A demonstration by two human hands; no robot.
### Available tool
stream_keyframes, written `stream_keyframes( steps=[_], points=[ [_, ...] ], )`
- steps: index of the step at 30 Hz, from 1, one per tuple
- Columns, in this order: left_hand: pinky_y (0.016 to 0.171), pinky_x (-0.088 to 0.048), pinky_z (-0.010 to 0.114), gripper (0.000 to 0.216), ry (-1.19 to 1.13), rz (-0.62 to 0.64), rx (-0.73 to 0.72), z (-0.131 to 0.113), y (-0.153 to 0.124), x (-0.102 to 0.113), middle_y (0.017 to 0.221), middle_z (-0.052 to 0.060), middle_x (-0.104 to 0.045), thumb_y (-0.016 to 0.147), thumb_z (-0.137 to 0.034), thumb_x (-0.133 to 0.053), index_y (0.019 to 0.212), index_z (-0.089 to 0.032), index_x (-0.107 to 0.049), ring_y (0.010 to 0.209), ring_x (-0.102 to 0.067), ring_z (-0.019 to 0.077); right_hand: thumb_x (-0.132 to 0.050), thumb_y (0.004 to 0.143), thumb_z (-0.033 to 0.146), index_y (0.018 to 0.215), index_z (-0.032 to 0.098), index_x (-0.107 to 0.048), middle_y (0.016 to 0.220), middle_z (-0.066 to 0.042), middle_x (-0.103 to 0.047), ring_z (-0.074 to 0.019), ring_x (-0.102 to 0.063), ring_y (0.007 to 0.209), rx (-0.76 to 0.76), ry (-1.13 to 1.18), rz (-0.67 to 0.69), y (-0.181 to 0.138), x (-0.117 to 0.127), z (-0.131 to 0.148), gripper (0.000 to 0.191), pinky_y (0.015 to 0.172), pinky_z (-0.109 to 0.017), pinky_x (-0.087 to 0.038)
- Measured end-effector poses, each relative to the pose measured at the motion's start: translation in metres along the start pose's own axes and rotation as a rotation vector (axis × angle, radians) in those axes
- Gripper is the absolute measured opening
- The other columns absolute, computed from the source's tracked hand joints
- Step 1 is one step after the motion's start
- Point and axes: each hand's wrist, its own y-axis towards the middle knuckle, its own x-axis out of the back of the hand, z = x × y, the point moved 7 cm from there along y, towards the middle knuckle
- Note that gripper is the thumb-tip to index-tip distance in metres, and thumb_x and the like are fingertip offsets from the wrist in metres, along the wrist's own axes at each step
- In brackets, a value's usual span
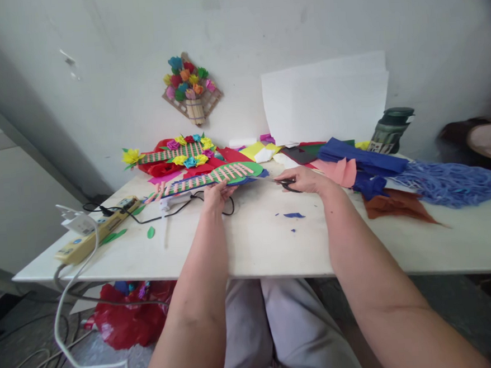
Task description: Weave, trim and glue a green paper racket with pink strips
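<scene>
- Left grip point(218, 196) pinches the woven piece point(217, 176) at its near edge, on the surface point(253, 239); a tug may tear strips
- Right grip point(306, 178) clasps scissors point(288, 185) (mostly hidden) just beside; blades might nick the cable point(180, 207)

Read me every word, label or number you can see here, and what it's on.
No text is readable.
Green bottle: pale label, marks too blurred.
Yellow power strip: blue stickers, too small.
Woven paper piece in left hand, scissors in right hand: no print shows.
</scene>
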Motion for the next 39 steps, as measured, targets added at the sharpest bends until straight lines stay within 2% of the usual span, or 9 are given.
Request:
stream_keyframes(
  steps=[7,15,39],
  points=[
    [0.046,-0.049,0.021,0.022,0.043,0.038,0.002,0.000,0.000,-0.004,0.065,0.007,-0.065,0.068,-0.011,-0.062,0.090,-0.010,-0.058,0.056,-0.064,0.0167,-0.053,0.062,0.006,0.102,0.022,-0.067,0.104,-0.002,-0.065,-0.0149,-0.059,0.093,0.082,-0.039,0.047,0.008,-0.015,0.019,0.045,0.082,-0.024,-0.045],
    [0.047,-0.049,0.021,0.014,0.045,0.032,0.000,-0.001,0.000,-0.004,0.062,0.005,-0.064,0.064,-0.013,-0.065,0.073,-0.010,-0.054,0.055,-0.064,0.0161,-0.051,0.060,0.004,0.098,0.021,-0.068,0.100,-0.002,-0.066,-0.0154,-0.060,0.090,0.146,-0.082,0.010,0.017,-0.025,0.011,0.045,0.080,-0.025,-0.046],
    [0.046,-0.050,0.021,0.015,0.040,0.064,-0.011,0.000,0.000,-0.005,0.063,0.006,-0.064,0.065,-0.013,-0.064,0.075,-0.009,-0.054,0.057,-0.065,0.0174,-0.051,0.060,0.003,0.099,0.021,-0.068,0.100,-0.003,-0.066,-0.0161,-0.060,0.091,0.148,-0.069,0.000,0.017,-0.024,0.008,0.046,0.081,-0.026,-0.045]
  ],
)
